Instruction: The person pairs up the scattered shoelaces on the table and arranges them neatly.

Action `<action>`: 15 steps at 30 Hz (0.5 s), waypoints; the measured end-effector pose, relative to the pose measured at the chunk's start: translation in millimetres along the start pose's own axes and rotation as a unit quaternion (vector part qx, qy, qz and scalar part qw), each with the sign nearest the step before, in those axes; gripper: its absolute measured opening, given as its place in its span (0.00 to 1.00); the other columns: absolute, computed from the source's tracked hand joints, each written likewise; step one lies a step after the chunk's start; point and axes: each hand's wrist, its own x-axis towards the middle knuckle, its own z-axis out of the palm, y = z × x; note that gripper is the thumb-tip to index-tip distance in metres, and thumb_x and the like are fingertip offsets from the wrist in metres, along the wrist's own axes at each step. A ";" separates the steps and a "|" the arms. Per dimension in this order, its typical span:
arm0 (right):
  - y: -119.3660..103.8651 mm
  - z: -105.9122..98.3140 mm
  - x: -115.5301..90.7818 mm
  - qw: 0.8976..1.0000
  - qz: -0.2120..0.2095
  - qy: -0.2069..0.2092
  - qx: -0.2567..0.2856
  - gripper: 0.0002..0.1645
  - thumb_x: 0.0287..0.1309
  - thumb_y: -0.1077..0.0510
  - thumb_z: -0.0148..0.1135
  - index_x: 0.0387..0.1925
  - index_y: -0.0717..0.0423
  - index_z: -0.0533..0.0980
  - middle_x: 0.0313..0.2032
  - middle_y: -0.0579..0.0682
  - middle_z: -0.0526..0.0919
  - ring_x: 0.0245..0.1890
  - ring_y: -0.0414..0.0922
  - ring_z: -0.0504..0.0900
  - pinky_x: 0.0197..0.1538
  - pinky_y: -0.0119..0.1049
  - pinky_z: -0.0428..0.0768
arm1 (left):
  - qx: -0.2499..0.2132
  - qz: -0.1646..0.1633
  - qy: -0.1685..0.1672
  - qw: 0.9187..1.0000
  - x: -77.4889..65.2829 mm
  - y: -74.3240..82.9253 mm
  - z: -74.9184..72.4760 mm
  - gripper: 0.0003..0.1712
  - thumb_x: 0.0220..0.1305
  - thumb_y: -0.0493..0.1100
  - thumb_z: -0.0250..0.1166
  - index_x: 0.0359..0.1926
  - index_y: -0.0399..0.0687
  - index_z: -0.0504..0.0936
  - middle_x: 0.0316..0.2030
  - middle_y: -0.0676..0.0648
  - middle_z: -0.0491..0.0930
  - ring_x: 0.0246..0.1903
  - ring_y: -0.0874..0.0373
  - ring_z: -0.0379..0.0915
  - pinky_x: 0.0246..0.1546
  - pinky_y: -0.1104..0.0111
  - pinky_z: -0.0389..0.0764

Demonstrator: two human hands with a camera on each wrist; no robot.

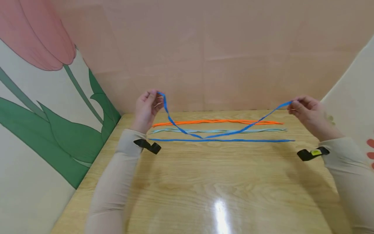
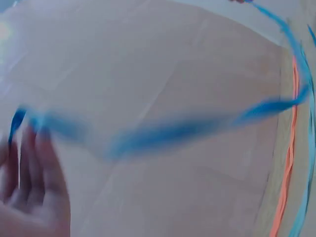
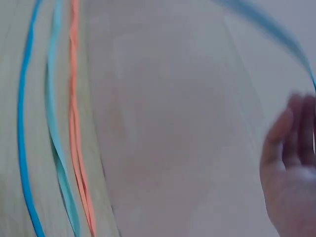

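My left hand (image 1: 147,109) pinches one end of a flat blue lace (image 1: 239,131) between thumb and fingers. At the other side, my right hand (image 1: 309,112) pinches the opposite end. Between the hands the lace sags in a wide curve, its lowest part near a second blue lace (image 1: 251,140) lying straight on the table. In the left wrist view the held lace (image 2: 182,133) is blurred and a little twisted. Only part of the right hand (image 3: 296,163) shows in the right wrist view.
Behind the lying blue lace, pale blue-green laces (image 1: 263,130) and orange laces (image 1: 217,121) lie roughly parallel across the wooden table (image 1: 187,175). A pinkish covering (image 1: 201,65) rises at the back edge, and a flower-printed panel (image 1: 58,130) stands at left.
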 end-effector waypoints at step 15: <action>-5.2 -77.3 -22.7 0.935 0.107 0.175 -0.290 0.10 0.68 0.56 0.55 0.32 0.39 0.80 0.26 0.28 0.82 0.28 0.26 0.80 0.31 0.17 0.77 | 0.032 -0.122 0.271 0.954 17.8 -23.2 -134.4 0.11 0.69 0.46 0.59 0.29 0.49 0.78 0.22 0.56 0.80 0.24 0.65 0.70 0.31 0.74 0.75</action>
